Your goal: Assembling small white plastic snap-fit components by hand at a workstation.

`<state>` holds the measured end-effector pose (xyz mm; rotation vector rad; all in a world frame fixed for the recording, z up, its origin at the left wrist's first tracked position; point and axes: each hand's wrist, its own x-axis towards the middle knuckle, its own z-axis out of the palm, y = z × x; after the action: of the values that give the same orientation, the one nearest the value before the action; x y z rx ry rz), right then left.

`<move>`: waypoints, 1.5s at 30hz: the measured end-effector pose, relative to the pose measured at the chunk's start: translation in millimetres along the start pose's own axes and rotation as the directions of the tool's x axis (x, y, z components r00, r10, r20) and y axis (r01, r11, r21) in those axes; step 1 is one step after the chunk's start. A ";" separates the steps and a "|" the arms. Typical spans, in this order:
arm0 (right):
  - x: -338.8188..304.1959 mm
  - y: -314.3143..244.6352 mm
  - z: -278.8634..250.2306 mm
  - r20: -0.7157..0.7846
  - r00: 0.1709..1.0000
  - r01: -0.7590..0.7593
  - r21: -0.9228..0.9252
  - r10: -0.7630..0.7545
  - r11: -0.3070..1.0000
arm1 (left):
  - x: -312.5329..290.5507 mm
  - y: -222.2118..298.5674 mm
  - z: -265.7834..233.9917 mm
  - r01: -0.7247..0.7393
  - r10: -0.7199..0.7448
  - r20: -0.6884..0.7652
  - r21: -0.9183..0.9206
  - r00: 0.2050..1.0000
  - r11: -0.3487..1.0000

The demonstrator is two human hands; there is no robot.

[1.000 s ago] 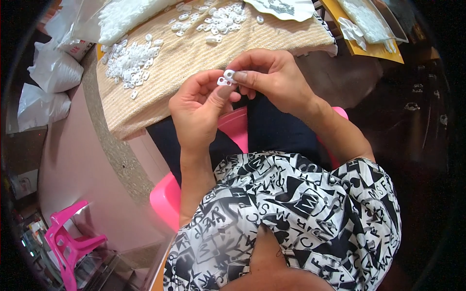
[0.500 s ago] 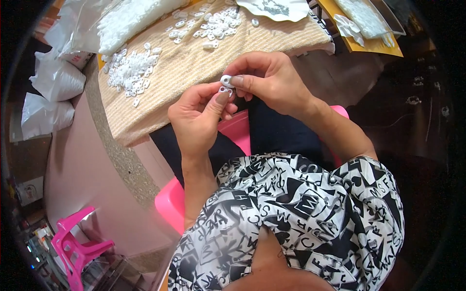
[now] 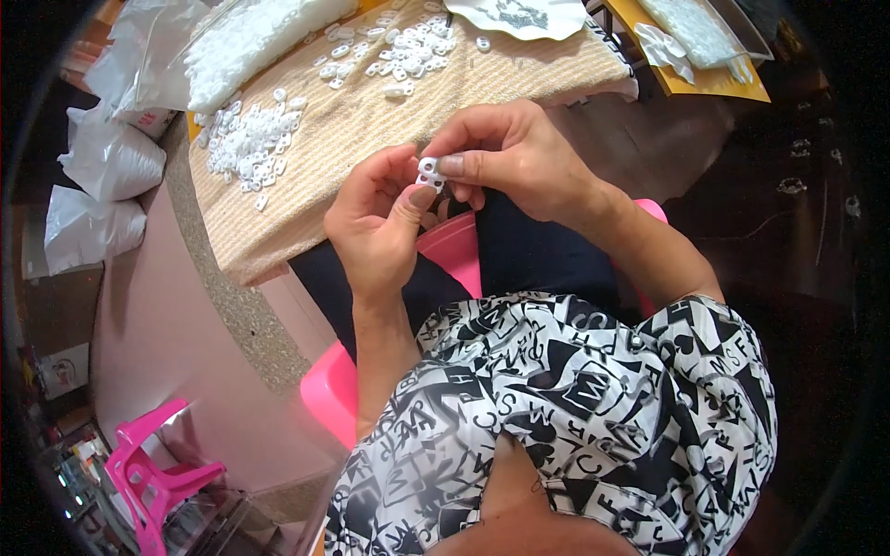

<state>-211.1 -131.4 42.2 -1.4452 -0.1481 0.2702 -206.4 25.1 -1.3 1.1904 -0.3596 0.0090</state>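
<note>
Both hands meet above the person's lap, just off the near edge of the table, and between them sits a small white plastic piece (image 3: 428, 172) with a hole through it. The right hand (image 3: 519, 162) reaches in from the right with its thumb lying flat along the side of the piece and its fingers curled over the top, pinching it from above. The left hand (image 3: 375, 222) comes up from below, palm turned toward the person, its thumb tip pressed against the lower edge of the same piece and its fingers bent behind it. So the piece is clamped at the very point where the two thumbs meet, touching both hands, and only part of it shows between the fingertips; whether it is one part or two stacked together cannot be told. Behind the hands the table is covered with a beige woven cloth (image 3: 371, 120), and on it lie two loose heaps of similar white plastic pieces: one toward the left (image 3: 250, 144) and one farther back near the middle (image 3: 408, 46), both well apart from the hands. A clear bag of white pieces (image 3: 250, 37) lies at the far left of the cloth. White filled sacks (image 3: 107, 162) sit on the floor to the left of the table. The person sits on a pink plastic stool (image 3: 334, 389), and another pink stool (image 3: 153, 473) stands at the lower left.
</note>
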 end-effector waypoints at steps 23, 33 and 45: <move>-2.4 -2.1 1.7 0.027 0.998 -0.059 0.156 0.056 0.986 | 3.8 -21.9 1.6 -0.424 0.416 0.084 0.131 0.905 0.896; -5.1 3.5 1.5 0.117 0.992 -0.078 0.299 0.045 0.951 | 1.0 -18.6 4.0 -0.458 0.447 0.118 0.105 0.887 0.882; -4.2 5.1 6.3 0.074 0.994 -0.092 0.263 0.075 0.960 | 0.8 -26.7 4.7 -0.426 0.422 0.066 0.043 0.904 0.904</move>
<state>-217.2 -125.9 38.2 -1.1770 -0.0982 0.3909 -201.8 10.6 -23.7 1.1495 -0.6675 0.3688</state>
